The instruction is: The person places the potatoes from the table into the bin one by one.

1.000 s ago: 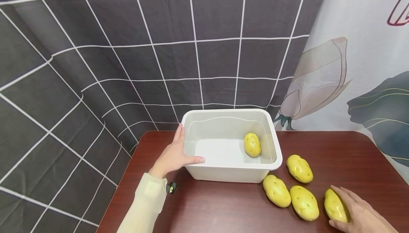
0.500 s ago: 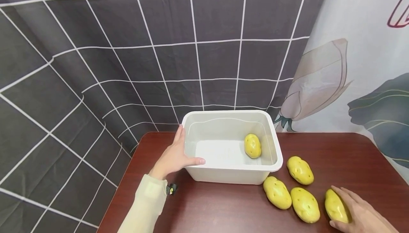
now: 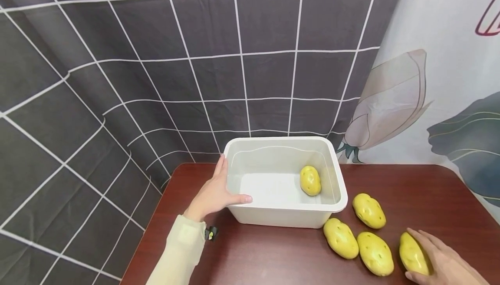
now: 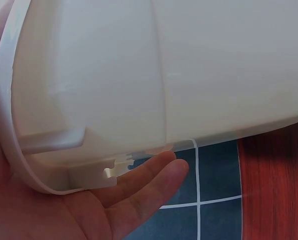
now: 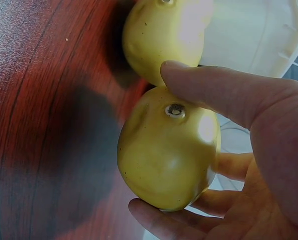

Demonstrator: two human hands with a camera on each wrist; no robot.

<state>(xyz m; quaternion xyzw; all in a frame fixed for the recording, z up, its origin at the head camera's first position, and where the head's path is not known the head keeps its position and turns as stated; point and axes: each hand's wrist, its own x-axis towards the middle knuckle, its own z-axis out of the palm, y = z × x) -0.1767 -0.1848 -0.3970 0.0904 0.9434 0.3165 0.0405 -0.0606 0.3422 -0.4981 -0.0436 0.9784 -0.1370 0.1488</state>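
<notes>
A white plastic bin stands near the table's back edge, with one yellow potato inside at its right end. My left hand holds the bin's left end, its thumb over the front rim and its fingers along the outside. In the left wrist view, two fingers lie beneath the bin's rim. At the lower right, my right hand grips another potato on the table. Thumb and fingers wrap that potato in the right wrist view, its dark stem mark facing the camera.
Three more potatoes lie between the bin and my right hand: one farther back, one by the bin's front right corner, one beside it. The reddish-brown table meets a dark grid-patterned cloth behind and at left.
Both hands keep their places and holds. The head view has tilted slightly, so everything sits a little lower in it.
</notes>
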